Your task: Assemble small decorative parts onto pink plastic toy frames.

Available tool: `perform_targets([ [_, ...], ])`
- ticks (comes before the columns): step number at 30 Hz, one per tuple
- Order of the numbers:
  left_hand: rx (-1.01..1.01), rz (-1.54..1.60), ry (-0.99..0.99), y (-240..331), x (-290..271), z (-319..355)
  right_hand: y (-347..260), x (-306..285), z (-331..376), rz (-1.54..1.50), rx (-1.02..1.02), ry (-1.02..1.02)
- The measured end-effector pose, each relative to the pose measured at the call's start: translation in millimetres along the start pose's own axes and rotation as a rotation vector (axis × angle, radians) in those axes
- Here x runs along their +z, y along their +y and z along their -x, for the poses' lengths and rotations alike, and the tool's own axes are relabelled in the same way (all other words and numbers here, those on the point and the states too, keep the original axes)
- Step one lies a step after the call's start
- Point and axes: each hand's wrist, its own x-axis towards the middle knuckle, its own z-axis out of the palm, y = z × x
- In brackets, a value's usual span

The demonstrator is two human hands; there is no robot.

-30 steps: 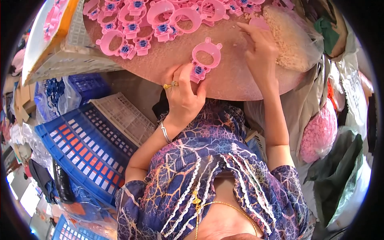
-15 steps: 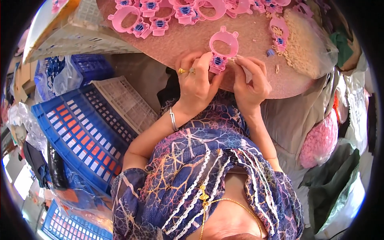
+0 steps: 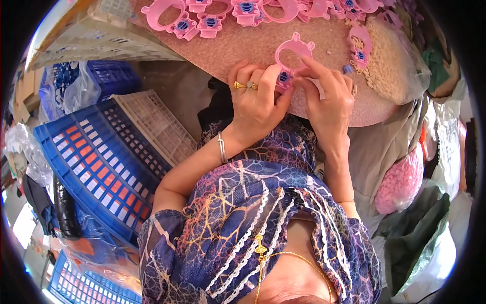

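- At the near edge of the round brown table [image 3: 324,101], both hands meet over one pink plastic ring piece [image 3: 292,57].
- Left hand [image 3: 255,101]: fingers curled most of the way closed, with the fingertips [image 3: 271,76] pressed against the lower left part of the pink ring piece. Gold rings [image 3: 244,85] sit on two of its fingers, and a silver bangle [image 3: 222,148] circles the wrist.
- Right hand [image 3: 329,99]: fingers bent and drawn together, pinching the lower right part of the same piece; the index finger lies along its right side.
- Pink ring piece: its open ring end points away from the person, toward the table's middle. Its blue insert [image 3: 284,77] sits at the near end, between the two sets of fingertips. The long axis runs away from the person, tilted slightly right at the far end. Whether the piece rests on the table or is lifted just clear cannot be told.
- Far side of the table: a row of similar pink pieces [image 3: 212,15] with blue inserts, well apart from the hands.
- Right of the hands: a clear bag of pale small parts [image 3: 390,66] on the table, with one more pink piece [image 3: 360,45] beside it.
- Left of the person: a blue crate [image 3: 96,167] and a white crate [image 3: 157,126], below table level.
- Lower right: a bag of pink parts [image 3: 402,180].
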Motion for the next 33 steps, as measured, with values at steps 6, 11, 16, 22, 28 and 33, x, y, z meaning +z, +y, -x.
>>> perform_targets([
  [6,0.0,0.024,-0.005,0,-2,-4,4,0,-2,-0.168,0.164,0.062],
  [11,0.017,0.055,0.031,-2,0,-3,1,4,-5,-0.201,0.348,0.005],
  [16,0.124,0.095,0.06,-3,-1,-1,5,1,-8,-0.442,0.587,-0.157],
  [22,0.092,0.101,-0.018,-4,1,-2,9,7,-4,-0.465,0.585,-0.212],
  [28,-0.117,0.084,-0.032,7,-8,-17,16,17,6,-0.601,0.511,-0.087],
  [33,-0.15,0.045,-0.048,8,-6,-18,22,20,14,-0.638,0.442,-0.014],
])
